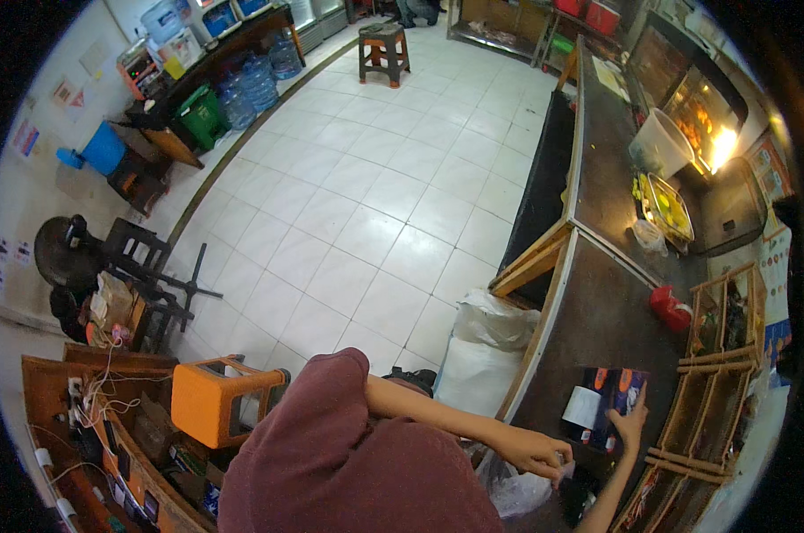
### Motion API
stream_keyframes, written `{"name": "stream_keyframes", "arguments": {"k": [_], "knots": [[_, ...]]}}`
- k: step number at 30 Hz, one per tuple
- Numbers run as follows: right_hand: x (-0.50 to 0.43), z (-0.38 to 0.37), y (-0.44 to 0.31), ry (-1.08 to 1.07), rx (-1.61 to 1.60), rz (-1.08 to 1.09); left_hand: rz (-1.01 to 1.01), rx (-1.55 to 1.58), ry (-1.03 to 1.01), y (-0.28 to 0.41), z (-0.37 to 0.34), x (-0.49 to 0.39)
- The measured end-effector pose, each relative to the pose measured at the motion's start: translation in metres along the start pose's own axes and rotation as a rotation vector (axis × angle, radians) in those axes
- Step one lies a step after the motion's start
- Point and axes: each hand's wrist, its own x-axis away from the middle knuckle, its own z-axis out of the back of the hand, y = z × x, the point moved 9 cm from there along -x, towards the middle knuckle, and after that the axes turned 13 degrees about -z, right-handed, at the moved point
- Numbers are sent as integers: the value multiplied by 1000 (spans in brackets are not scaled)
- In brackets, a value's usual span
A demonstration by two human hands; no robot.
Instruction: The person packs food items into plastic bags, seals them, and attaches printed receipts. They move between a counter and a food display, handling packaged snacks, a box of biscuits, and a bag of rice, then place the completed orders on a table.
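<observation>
My left hand [535, 454] reaches over the near end of the dark counter, its fingers closed on the edge of a clear plastic bag [514, 490] that hangs below it. My right hand [630, 421] has thumb and fingers spread along the right side of a dark blue box [622, 384] with orange marks. A white roll or label-like piece [582, 407] lies at the box's left side. A black object [577, 493] sits between my two forearms, partly hidden.
Wooden racks [715, 360] line the counter's right side, with a red bundle [670, 308] near them. Left of the counter stands a white sack [485, 366]. An orange stool [205, 403] is behind me at left. A tray of yellow-green food [668, 206] lies farther up the counter.
</observation>
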Motion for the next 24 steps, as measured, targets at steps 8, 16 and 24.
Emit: {"name": "stream_keyframes", "arguments": {"k": [8,16,24], "knots": [[200,53,7,-310,-648,44,203,314,297,-67,35,-2],[264,-105,-2,-347,-835,94,-103,222,229,-28,30,-29],[277,-82,63,340,-474,-289,-95,-634,-460,8,-117,-58]]}}
